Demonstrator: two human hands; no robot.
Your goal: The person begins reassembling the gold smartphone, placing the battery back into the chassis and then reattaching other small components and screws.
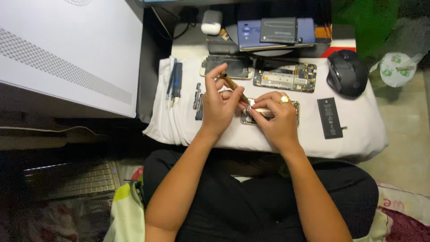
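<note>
1. At the centre of the frame we see an opened phone (295,107) lying on a white cloth (268,136) that covers the desk. Its long axis runs left to right, and most of it is hidden under the hands.
2. Our left hand (219,107) pinches a brass-coloured tool (235,87). The tool slants from upper left down to lower right, and its tip meets the phone's left end.
3. Our right hand (277,117) rests on top of the phone, fingers pressed together on a small silvery part (260,110) just beside the tool tip. So both hands touch the phone, and the right covers more of it.
4. Just above lie another opened phone (227,66) and a bare circuit frame (285,76).
5. A black battery (329,117) lies to the right, near the right hand, with a mouse (347,72) above it.
6. A blue tool (176,83) lies at the cloth's left side, well apart from the hands.
7. Nothing stands between the hands and the phone.
</note>
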